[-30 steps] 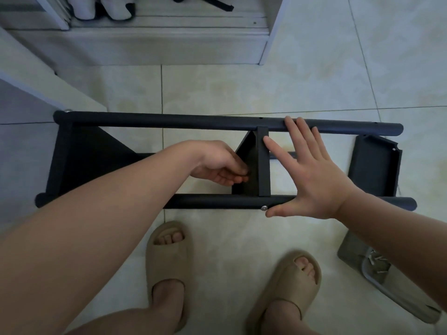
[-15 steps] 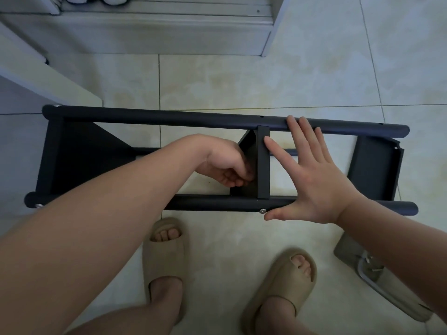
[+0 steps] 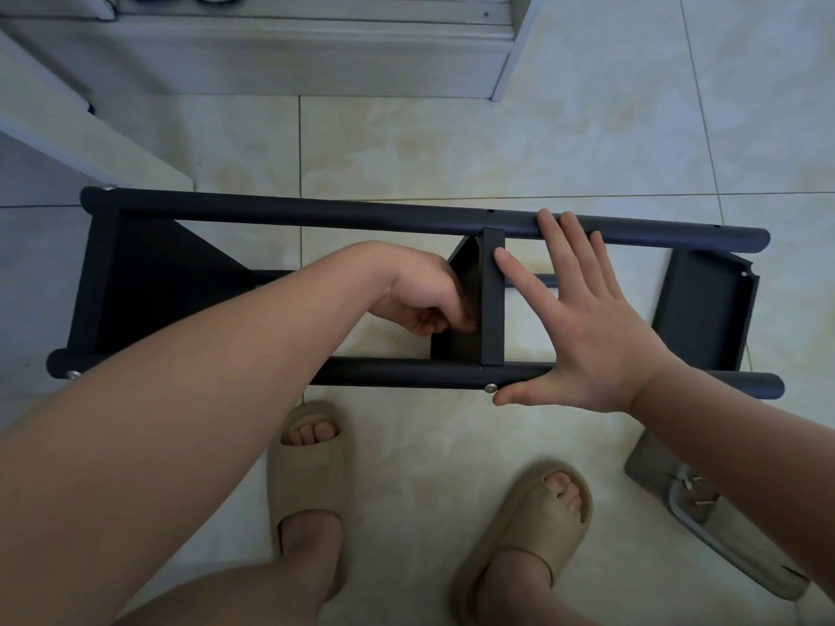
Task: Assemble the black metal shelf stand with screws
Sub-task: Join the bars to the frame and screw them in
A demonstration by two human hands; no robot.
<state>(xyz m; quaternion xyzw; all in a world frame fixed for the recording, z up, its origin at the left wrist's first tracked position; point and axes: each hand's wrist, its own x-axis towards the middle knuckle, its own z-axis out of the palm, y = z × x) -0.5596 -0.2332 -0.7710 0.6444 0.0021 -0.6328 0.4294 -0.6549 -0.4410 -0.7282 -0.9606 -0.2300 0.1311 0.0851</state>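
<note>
The black metal shelf stand (image 3: 316, 214) lies on its side on the tiled floor, its two long poles running left to right. A middle shelf panel (image 3: 491, 300) sits between the poles, with a silver screw (image 3: 490, 387) in the near pole just below it. My left hand (image 3: 420, 300) reaches inside the frame, its fingers curled against the left face of that panel; the fingertips are hidden. My right hand (image 3: 587, 327) lies flat and spread across both poles just right of the panel, thumb beside the screw. Another black panel (image 3: 705, 309) stands tilted at the right end.
A grey tray (image 3: 650, 463) with loose screws (image 3: 696, 490) lies on the floor at the lower right, partly under my right forearm. My feet in beige sandals (image 3: 307, 472) stand close to the near pole. A white cabinet (image 3: 271, 61) runs along the back, and a white board (image 3: 68, 142) lies at the left.
My left hand has pushed a little further toward the middle panel. My right hand has stayed spread on the poles. The view has shifted slightly.
</note>
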